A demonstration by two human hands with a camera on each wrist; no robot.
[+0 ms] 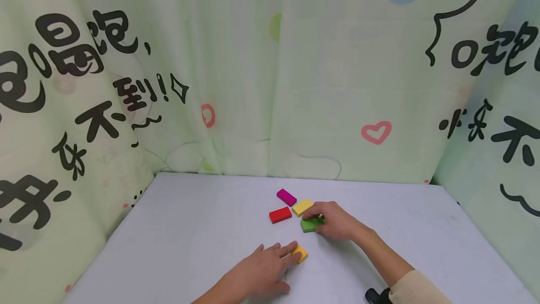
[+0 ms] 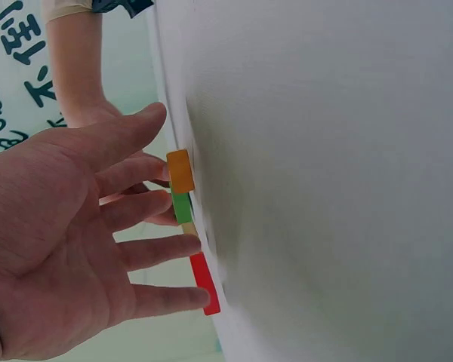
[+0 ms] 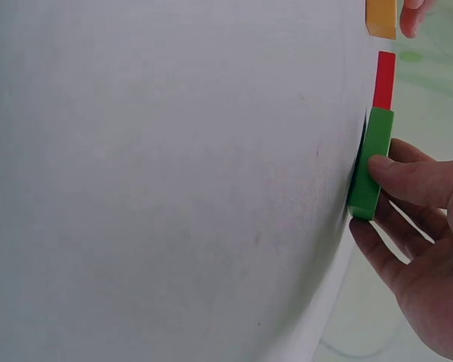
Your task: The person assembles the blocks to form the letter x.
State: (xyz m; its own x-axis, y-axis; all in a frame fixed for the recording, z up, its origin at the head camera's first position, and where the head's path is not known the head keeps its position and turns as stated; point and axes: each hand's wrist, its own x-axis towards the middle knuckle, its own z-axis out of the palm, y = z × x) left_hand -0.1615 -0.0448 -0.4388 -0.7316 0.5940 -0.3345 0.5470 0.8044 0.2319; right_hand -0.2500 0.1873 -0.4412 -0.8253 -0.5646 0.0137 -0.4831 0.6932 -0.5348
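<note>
My right hand (image 1: 319,220) pinches a green block (image 1: 310,225) lying on the white table (image 1: 194,229). The right wrist view shows the thumb on top of the green block (image 3: 370,162) and the fingers curled under its edge. My left hand (image 1: 285,253) lies flat with straight fingers, whose tips touch an orange block (image 1: 301,254). In the left wrist view the spread left hand (image 2: 155,219) reaches toward the orange block (image 2: 180,171). A red block (image 1: 280,215), a yellow block (image 1: 302,207) and a magenta block (image 1: 286,197) lie just beyond the green one.
Pale green printed curtains (image 1: 270,83) close off the table at the back and on both sides. Bare white tabletop stretches left of the blocks and to the far right. A dark wrist strap (image 1: 377,296) shows at the right sleeve.
</note>
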